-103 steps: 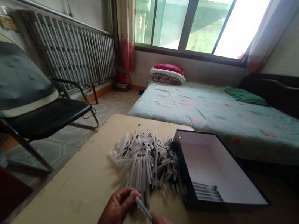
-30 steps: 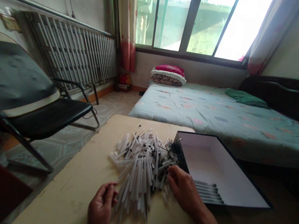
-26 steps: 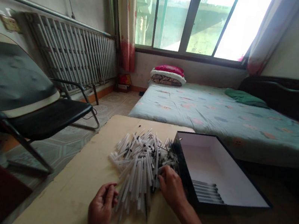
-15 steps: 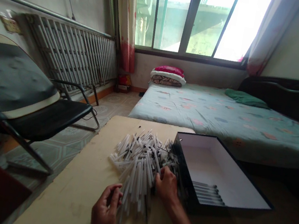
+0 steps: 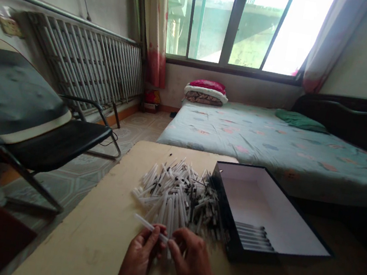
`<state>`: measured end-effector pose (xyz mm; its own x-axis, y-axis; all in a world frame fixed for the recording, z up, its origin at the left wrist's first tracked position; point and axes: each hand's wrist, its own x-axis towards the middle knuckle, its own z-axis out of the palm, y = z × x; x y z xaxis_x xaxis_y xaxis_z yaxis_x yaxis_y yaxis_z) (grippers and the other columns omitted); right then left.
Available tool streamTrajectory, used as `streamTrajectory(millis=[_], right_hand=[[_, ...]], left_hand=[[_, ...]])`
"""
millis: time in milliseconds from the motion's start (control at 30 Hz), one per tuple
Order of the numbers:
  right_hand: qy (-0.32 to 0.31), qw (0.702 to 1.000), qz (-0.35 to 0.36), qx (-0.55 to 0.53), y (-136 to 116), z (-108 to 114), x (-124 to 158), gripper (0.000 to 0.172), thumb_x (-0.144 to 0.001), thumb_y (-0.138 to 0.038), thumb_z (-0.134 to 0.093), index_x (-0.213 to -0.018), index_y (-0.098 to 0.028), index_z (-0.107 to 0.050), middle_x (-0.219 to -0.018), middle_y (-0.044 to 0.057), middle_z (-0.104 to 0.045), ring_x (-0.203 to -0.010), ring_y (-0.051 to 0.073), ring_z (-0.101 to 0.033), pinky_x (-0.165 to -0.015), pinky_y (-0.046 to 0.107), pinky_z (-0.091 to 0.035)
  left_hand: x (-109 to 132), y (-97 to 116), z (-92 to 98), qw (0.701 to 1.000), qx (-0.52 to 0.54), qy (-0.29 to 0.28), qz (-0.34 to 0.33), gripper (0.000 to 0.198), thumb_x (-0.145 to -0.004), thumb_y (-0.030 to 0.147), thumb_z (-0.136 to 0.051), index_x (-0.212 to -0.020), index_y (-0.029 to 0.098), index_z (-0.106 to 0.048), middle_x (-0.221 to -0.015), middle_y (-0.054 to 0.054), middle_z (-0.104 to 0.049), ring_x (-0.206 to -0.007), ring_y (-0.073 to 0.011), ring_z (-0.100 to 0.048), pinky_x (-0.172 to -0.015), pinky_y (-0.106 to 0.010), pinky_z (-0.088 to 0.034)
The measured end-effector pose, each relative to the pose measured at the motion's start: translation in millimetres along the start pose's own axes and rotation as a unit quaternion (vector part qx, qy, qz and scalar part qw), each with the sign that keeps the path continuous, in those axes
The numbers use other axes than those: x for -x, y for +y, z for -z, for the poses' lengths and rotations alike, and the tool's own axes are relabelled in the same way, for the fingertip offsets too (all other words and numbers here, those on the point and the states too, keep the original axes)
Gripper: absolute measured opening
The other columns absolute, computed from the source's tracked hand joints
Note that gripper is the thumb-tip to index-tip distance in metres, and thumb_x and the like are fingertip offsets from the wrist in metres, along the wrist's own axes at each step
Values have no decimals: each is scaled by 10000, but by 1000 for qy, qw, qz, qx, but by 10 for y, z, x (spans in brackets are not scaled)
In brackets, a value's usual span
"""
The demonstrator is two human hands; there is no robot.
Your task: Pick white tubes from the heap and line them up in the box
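A heap of white pens with black tips [image 5: 179, 195] lies in the middle of a pale wooden table [image 5: 101, 236]. At the near edge of the heap, my left hand [image 5: 137, 262] and my right hand [image 5: 189, 264] meet around a single white pen [image 5: 147, 224]. It slants up to the left from between my fingers. Both hands pinch it, the left from below, the right at its near end. To the right stands a black box with a white inside [image 5: 293, 238]. Several pens [image 5: 254, 237] lie side by side at the box's near end.
A black folding chair [image 5: 31, 132] stands to the left of the table, before a long radiator [image 5: 87, 62]. A bed with a light blue sheet [image 5: 273, 142] runs behind the table under the window. The box takes up the table's right side.
My right hand has come back from the right side of the heap toward me with a pen. My left hand has lifted off the table and now grips the same pen.
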<state>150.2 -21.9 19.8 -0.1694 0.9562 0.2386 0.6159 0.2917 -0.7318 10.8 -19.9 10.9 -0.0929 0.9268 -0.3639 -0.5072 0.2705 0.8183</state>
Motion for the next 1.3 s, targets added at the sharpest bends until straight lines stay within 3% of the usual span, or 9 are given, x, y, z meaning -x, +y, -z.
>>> streamTrajectory(millis=[167,300,533,667,800,967,1300], right_hand=[[106,980,-103,136,355,62,-269,106,-840,-191,-462,-804,-180,-561,-774,57,-649,-719,170,-612,-657,240,-405],[104,969,-147,169,519,4,-449,168,-823,-258,-505,-686,-186,-569,-683,78,-667,-650,200,-625,-578,254,-380],[95,961,-175,191,530,7,-519,224,-826,-252,-500,-629,-178,-575,-652,92,-679,-607,186,-627,-517,236,-334],[77,967,-147,191,425,125,-335,202,-863,-237,-459,-684,-188,-539,-656,64,-666,-636,181,-635,-538,231,-342],[45,991,-47,116,246,169,2,208,-913,-252,-396,-741,-208,-504,-617,5,-610,-563,147,-607,-527,218,-365],[98,992,84,13,139,117,330,158,-908,-225,-414,-848,-219,-560,-722,21,-635,-650,147,-634,-609,204,-454],[99,991,94,2,175,-82,499,228,-921,-276,-384,-794,-231,-569,-635,8,-590,-538,133,-594,-542,202,-432]], left_hand=[[3,44,96,998,12,54,2,345,-577,373,-782,-798,138,-658,-641,-1,-638,-493,-72,-529,-473,-172,-424],[9,33,125,999,16,44,5,358,-592,402,-766,-809,144,-647,-636,3,-640,-483,-74,-522,-470,-182,-425],[21,25,113,999,5,50,-1,351,-609,409,-752,-807,136,-652,-629,-12,-657,-500,-86,-550,-487,-184,-441],[0,54,122,998,32,53,13,269,-652,320,-744,-824,137,-648,-639,-21,-669,-538,-102,-594,-508,-183,-476],[-58,95,148,994,82,73,15,72,-740,178,-665,-791,137,-636,-682,-31,-683,-548,-105,-621,-518,-196,-514],[-117,131,196,984,134,118,17,65,-792,101,-584,-758,128,-632,-669,-33,-688,-519,-97,-630,-489,-186,-528],[-116,187,221,977,170,125,24,126,-827,76,-528,-757,116,-624,-617,-28,-674,-490,-90,-617,-458,-180,-520]])
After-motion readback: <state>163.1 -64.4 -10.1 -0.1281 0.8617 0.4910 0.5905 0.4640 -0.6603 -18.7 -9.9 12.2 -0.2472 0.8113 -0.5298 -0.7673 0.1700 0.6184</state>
